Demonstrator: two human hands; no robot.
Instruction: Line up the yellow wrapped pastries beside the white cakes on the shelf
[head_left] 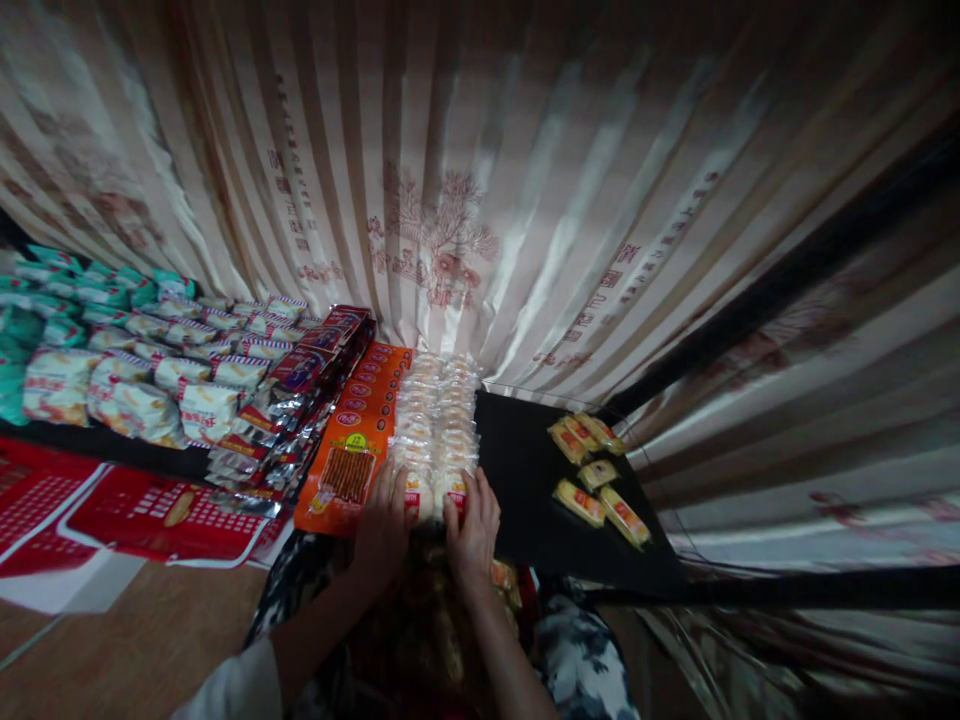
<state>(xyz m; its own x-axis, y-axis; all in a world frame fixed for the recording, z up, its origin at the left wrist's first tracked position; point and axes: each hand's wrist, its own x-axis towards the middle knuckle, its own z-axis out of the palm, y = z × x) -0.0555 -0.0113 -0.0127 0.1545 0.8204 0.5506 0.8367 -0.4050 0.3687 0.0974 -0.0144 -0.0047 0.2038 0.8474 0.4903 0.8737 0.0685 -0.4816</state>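
Note:
Two side-by-side rows of round white snacks in clear wrappers point(437, 420) run back from me toward the curtain. At the near end of the left row, my left hand point(381, 530) presses its fingers around the front wrapped snack; its thumb is mostly hidden. My right hand point(472, 525) has its thumb and fingers about the front wrapped snack of the right row. Red labels show on both front wrappers between my hands. Just left of the rows, an orange snack bag point(349, 440) with a picture of brown sticks lies flat, close to my left hand.
Yellow wrapped snacks point(581, 503) lie on the black tabletop point(517, 470) at right. Dark red and silver packets point(300, 390), white packets point(210, 412) and green packets point(105, 290) stand at left. Red baskets point(169, 515) sit below. A pleated curtain point(525, 200) hangs behind.

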